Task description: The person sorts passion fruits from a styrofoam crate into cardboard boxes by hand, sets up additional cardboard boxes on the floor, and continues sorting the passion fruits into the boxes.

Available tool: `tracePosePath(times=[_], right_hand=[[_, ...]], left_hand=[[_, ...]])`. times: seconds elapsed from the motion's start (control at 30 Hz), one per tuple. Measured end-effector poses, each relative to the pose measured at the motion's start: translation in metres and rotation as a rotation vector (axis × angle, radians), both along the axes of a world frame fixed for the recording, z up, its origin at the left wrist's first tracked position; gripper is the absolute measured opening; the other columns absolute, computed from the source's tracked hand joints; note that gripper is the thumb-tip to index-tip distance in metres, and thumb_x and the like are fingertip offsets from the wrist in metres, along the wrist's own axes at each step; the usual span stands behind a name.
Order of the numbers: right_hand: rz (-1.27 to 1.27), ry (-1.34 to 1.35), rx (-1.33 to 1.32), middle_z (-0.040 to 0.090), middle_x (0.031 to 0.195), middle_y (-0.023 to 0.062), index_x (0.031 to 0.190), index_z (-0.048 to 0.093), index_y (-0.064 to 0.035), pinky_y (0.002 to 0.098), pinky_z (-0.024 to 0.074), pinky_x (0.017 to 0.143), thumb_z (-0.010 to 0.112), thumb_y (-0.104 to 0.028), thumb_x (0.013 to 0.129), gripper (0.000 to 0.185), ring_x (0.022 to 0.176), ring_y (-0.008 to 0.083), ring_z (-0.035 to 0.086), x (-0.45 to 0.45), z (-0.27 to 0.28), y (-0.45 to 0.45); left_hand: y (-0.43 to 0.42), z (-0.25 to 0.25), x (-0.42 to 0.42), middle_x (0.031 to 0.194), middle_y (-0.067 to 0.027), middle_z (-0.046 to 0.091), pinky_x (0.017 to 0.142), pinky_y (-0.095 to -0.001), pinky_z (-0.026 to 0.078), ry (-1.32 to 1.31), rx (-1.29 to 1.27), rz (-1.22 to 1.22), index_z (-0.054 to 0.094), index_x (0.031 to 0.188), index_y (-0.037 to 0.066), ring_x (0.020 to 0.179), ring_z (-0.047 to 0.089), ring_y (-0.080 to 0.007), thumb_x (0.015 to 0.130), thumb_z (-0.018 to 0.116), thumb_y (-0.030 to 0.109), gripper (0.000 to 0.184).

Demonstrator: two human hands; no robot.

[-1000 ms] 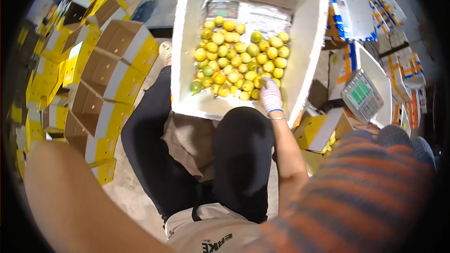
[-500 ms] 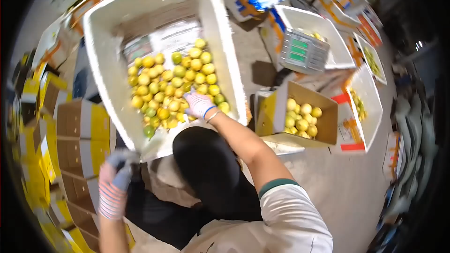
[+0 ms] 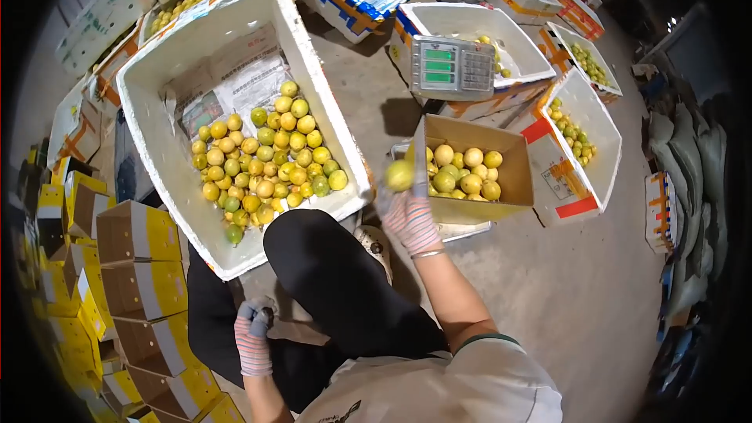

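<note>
My right hand (image 3: 411,223), in a striped knit glove, holds a round yellow fruit (image 3: 399,175) at its fingertips. It is just left of a cardboard box (image 3: 513,158) that contains several similar fruits (image 3: 472,158). To the left stands a large white foam bin (image 3: 345,137), lined with newspaper (image 3: 243,82), with many yellow and greenish fruits (image 3: 266,163) gathered at its near end. Low by my legs, my left hand (image 3: 253,338), gloved too, is closed with its fingers curled. A small dark thing (image 3: 269,315) shows at those fingers; I cannot make out what it is.
A scale display (image 3: 453,67) stands behind the cardboard box, in front of another foam bin (image 3: 513,19). More fruit sits in a foam bin (image 3: 603,164) at right. Yellow and brown cartons (image 3: 141,274) are stacked at left. My knee (image 3: 301,247) is against the large bin's near edge.
My right hand has left the fruit in the large bin and moved right, carrying one fruit towards the cardboard box. My left hand has moved away from the bin's near corner. The view has shifted.
</note>
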State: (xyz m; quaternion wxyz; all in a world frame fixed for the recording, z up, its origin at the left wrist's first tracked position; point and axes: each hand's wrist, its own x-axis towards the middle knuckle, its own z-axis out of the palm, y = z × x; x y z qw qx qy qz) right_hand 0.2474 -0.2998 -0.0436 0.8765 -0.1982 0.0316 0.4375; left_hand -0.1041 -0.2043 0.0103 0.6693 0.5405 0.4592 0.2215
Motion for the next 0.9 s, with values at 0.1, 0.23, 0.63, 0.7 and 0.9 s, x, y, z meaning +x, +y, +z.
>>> tracePosePath(times=[0.1, 0.23, 0.63, 0.7, 0.9], right_hand=[[0.002, -0.009, 0.242, 0.052, 0.124, 0.0102, 0.139, 0.038, -0.0069, 0.0383, 0.0492, 0.086, 0.051, -0.073, 0.080, 0.089, 0.104, 0.0228, 0.054, 0.006, 0.039, -0.023], [0.204, -0.374, 0.154, 0.053, 0.124, 0.0146, 0.142, 0.033, -0.0065, 0.0304, 0.0519, 0.076, 0.047, -0.049, 0.096, 0.064, 0.096, 0.0217, 0.059, -0.026, 0.060, -0.013], [0.608, -0.862, 0.340, 0.062, 0.092, 0.0038, 0.111, 0.059, -0.0089, 0.0306, 0.0529, 0.062, 0.060, -0.032, 0.090, 0.031, 0.072, 0.0164, 0.063, -0.132, 0.135, 0.129], [0.213, -1.449, -0.065, 0.066, 0.093, 0.0128, 0.107, 0.061, -0.0066, 0.0387, 0.0534, 0.071, 0.060, -0.030, 0.088, 0.030, 0.079, 0.0289, 0.066, -0.139, 0.071, 0.155], [0.585, -1.583, -0.193, 0.066, 0.093, 0.0222, 0.108, 0.063, -0.0076, 0.0450, 0.0500, 0.080, 0.058, -0.028, 0.086, 0.031, 0.089, 0.0384, 0.063, -0.113, 0.070, 0.136]], left_hand=[[-0.001, 0.017, 0.017, 0.089, -0.0027, 0.062, 0.074, -0.0232, 0.045, -0.070, 0.025, 0.008, 0.061, 0.105, 0.004, 0.079, 0.055, -0.0096, 0.088, 0.055, 0.013, 0.021], [-0.009, 0.028, 0.030, 0.093, -0.0046, 0.062, 0.078, -0.0251, 0.046, -0.013, 0.042, -0.035, 0.061, 0.107, 0.003, 0.084, 0.057, -0.0120, 0.089, 0.056, 0.014, 0.021], [-0.026, 0.057, 0.008, 0.085, -0.0005, 0.059, 0.066, -0.0219, 0.044, 0.115, 0.124, 0.094, 0.059, 0.108, 0.005, 0.075, 0.053, -0.0090, 0.085, 0.067, 0.026, 0.032], [-0.019, 0.081, 0.011, 0.092, -0.0012, 0.062, 0.073, -0.0224, 0.045, 0.064, 0.069, 0.073, 0.060, 0.109, 0.004, 0.080, 0.055, -0.0087, 0.088, 0.062, 0.019, 0.025], [0.058, 0.110, 0.043, 0.094, -0.0032, 0.061, 0.079, -0.0245, 0.043, 0.208, 0.348, -0.180, 0.059, 0.113, 0.000, 0.085, 0.052, -0.0104, 0.091, 0.054, 0.020, 0.030]])
